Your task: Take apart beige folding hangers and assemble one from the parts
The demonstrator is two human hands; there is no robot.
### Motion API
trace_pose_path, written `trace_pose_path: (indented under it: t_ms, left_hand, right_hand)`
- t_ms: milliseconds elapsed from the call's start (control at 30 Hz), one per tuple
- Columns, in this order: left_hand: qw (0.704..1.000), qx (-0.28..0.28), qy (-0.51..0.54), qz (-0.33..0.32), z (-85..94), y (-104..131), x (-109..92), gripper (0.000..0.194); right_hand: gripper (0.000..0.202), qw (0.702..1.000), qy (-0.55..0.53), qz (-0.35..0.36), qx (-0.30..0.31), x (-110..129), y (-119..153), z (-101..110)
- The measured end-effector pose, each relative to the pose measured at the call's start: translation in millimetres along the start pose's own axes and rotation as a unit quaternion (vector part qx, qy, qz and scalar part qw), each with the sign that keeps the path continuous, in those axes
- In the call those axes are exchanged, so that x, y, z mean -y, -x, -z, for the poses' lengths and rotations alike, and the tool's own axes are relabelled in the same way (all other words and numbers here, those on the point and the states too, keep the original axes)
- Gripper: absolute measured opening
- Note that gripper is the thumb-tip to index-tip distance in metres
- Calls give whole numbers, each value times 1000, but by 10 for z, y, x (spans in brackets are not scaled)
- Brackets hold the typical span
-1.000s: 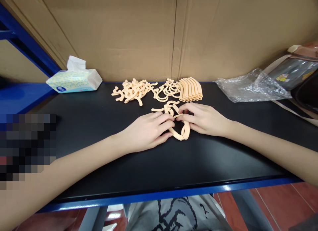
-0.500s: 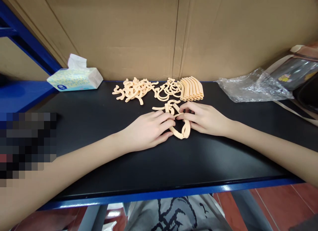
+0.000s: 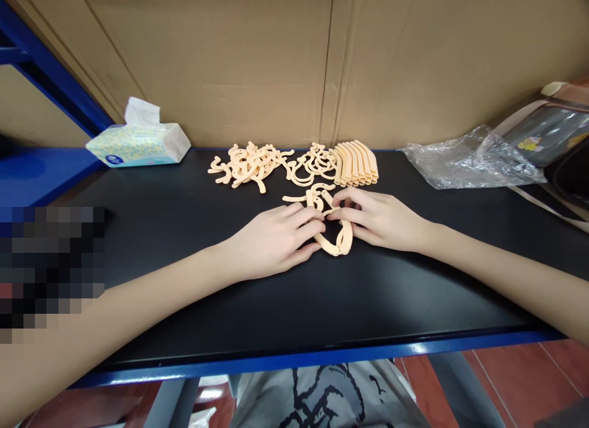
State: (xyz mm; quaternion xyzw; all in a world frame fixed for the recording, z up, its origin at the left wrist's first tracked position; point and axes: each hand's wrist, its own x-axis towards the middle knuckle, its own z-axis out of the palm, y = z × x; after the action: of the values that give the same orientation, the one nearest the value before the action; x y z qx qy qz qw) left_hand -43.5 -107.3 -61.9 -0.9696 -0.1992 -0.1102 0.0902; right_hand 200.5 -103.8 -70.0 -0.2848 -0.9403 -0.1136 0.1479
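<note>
Both hands hold a cream plastic assembly of curved arms (image 3: 329, 249), shaped like folding clothes hanger parts and bent into a loop at the table's middle. My left hand (image 3: 278, 241) has its fingers closed on the left arm. On the other side, my right hand (image 3: 384, 220) pinches the right arm near its upper end. Fingers partly hide the joint between them. Just beyond the fingertips lie a straight cream piece (image 3: 294, 199) and a hook-shaped piece (image 3: 323, 188). Farther back are a loose heap of curved pieces (image 3: 251, 165) and a cluster of hooks (image 3: 301, 181).
A neat stack of curved arms (image 3: 356, 164) stands against the cardboard wall (image 3: 257, 59). A tissue pack (image 3: 140, 145) sits at the back left. Crumpled clear plastic (image 3: 469, 161) and a bag (image 3: 552, 130) occupy the back right. The black table (image 3: 322, 311) has a blue front edge.
Hardly anything differs. Both hands keep their grip on the cream assembly in the same place, and the camera view has shifted very slightly.
</note>
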Motion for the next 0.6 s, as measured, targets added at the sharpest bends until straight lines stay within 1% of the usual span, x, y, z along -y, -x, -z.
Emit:
trace_pose_path:
  t_ms: [600]
  left_hand:
    - [1000,10,-4,6,-2,-3,1,28]
  right_hand:
    - [27,1000,14,4,4,5,-7,12]
